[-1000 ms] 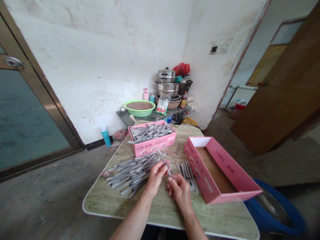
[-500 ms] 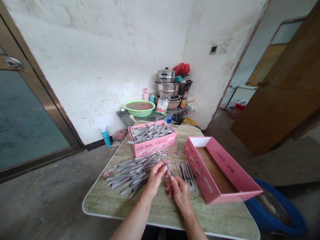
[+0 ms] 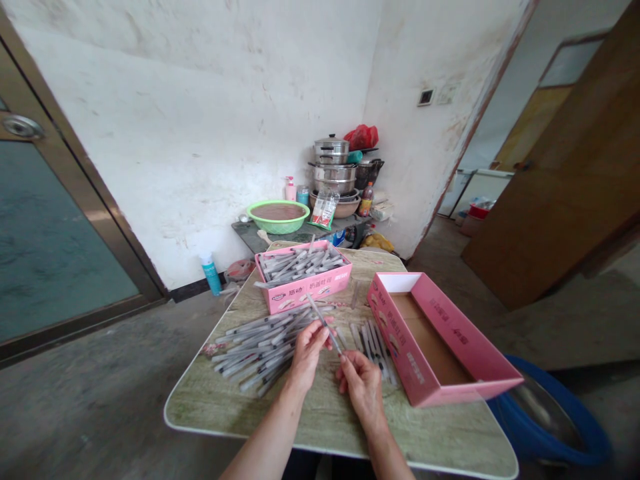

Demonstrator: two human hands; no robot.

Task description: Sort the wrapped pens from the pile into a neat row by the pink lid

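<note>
A slim translucent pen (image 3: 316, 308) slants up and to the left over the table. My left hand (image 3: 306, 353) is closed around its middle, thumb against the barrel. At the pen's lower end, the thumb and fingers of my right hand (image 3: 362, 385) pinch it. Left of my hands lies a loose pile of similar pens (image 3: 257, 347), with dark parts at some ends. A smaller row of pens (image 3: 371, 343) lies on the right, beside a pink box (image 3: 407, 357) with brown cardboard showing inside. Behind my hands stands another pink box (image 3: 305, 291), heaped with pens.
The wood-patterned table (image 3: 220, 413) has rounded corners and a white edge. Beyond it, a low dark stand holds a green basin (image 3: 279, 225) and stacked steel pots (image 3: 334, 177). A blue tub (image 3: 575, 417) is on the floor at the right.
The pen leans further left, its upper end having shifted a little left. Both hands keep their hold on it. The boxes and the other pens lie as before.
</note>
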